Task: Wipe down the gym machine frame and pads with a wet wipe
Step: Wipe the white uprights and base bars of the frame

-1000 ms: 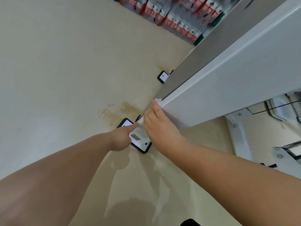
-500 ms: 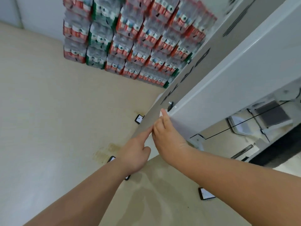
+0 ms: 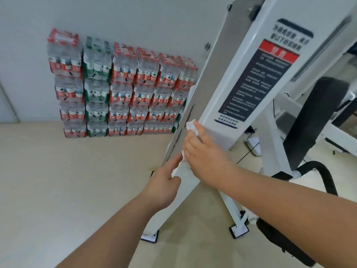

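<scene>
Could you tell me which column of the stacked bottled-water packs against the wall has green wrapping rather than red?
The second column from the left: its shrink-wrapped packs carry green labels, the other columns red.

White frame [image 3: 229, 105], white wipe [image 3: 190, 126]; black-red label [image 3: 257, 82]; black pad [image 3: 309, 120].

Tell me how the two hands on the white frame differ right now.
The right hand presses a white wipe flat against the frame's corner; the left hand has no wipe under it that I can see. The right hand sits higher on the frame; the left hand is lower, fingers along the grey side panel. Both touch the same upright post.
</scene>
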Available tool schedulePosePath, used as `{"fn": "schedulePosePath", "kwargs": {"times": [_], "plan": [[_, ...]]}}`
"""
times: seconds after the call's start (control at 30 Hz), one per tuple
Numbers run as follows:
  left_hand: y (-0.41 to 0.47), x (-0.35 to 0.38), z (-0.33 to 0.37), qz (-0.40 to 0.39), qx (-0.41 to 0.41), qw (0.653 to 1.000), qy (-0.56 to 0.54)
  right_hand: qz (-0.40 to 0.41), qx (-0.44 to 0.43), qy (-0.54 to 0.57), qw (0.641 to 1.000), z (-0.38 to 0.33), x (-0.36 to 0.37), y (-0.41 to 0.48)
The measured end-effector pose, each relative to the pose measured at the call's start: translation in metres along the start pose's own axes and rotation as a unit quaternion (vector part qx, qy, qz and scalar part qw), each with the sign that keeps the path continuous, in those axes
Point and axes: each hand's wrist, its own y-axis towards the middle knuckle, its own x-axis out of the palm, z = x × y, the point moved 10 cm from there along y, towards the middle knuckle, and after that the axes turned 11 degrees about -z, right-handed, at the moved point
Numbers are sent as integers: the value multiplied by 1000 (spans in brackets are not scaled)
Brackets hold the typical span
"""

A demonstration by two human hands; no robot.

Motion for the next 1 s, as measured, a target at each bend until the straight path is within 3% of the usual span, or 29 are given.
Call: {"fn": "schedulePosePath", "kwargs": {"times": [0.4,0.57,0.77,0.93,1.0], "plan": [[22,-4,145,47,153,983,85,95,165,55,980,142,-9,-61],[25,-7,228,56,267,953,135,143,298,105,938,221,-21,-83],[28,-20,321,22,413,887,206,149,421,90,890,289,-44,-101],[36,-41,369,-31,462,851,248,112,503,112,850,331,-62,-109],[46,-49,383,-60,448,851,266,81,527,126,836,348,-70,-107]]}}
